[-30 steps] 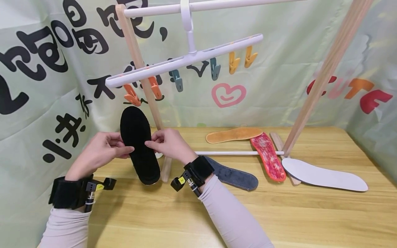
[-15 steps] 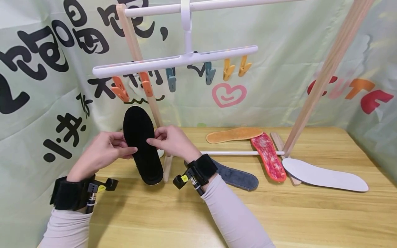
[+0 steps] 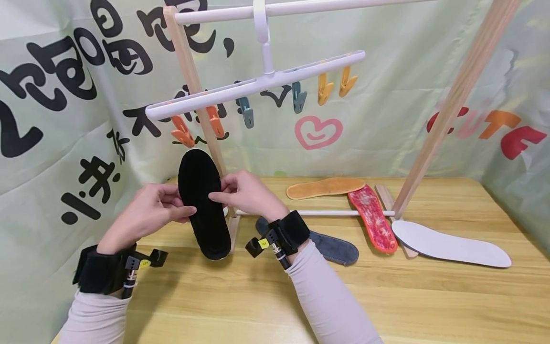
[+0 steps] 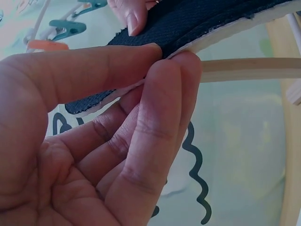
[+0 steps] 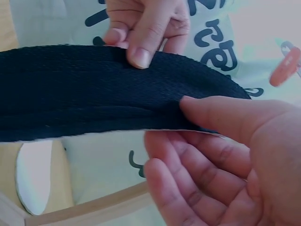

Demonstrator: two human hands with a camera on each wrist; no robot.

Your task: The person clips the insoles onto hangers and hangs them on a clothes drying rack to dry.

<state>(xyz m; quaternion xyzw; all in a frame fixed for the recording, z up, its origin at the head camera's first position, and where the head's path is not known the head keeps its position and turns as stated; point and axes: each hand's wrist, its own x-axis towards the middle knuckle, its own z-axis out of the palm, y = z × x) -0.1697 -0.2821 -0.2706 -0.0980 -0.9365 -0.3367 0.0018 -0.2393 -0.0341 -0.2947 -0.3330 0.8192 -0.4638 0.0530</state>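
Note:
A black insole [image 3: 204, 205] with a pale underside stands nearly upright between my hands, its rounded top just below the orange clips [image 3: 182, 131]. My left hand [image 3: 156, 210] pinches its left edge, thumb on the black face and fingers behind. On the opposite edge, a little higher, my right hand [image 3: 249, 196] pinches it the same way. In the right wrist view both thumbs press on the black fabric [image 5: 94, 89]. Above hangs a white hanger [image 3: 258, 83], tilted with its left end lower, bearing orange, teal [image 3: 246, 112] and yellow clips [image 3: 325, 89].
A wooden frame [image 3: 455, 110] with a white top rod [image 3: 343, 5] carries the hanger. On the table [image 3: 429, 306] lie a tan insole [image 3: 325, 188], a red patterned insole [image 3: 373, 219], a white insole [image 3: 451, 243] and a dark grey insole [image 3: 333, 246], partly behind my right wrist.
Both hands have shifted slightly right with the black insole still pinched between them. The hanger has swung, levelling somewhat and then tilting back down to the left.

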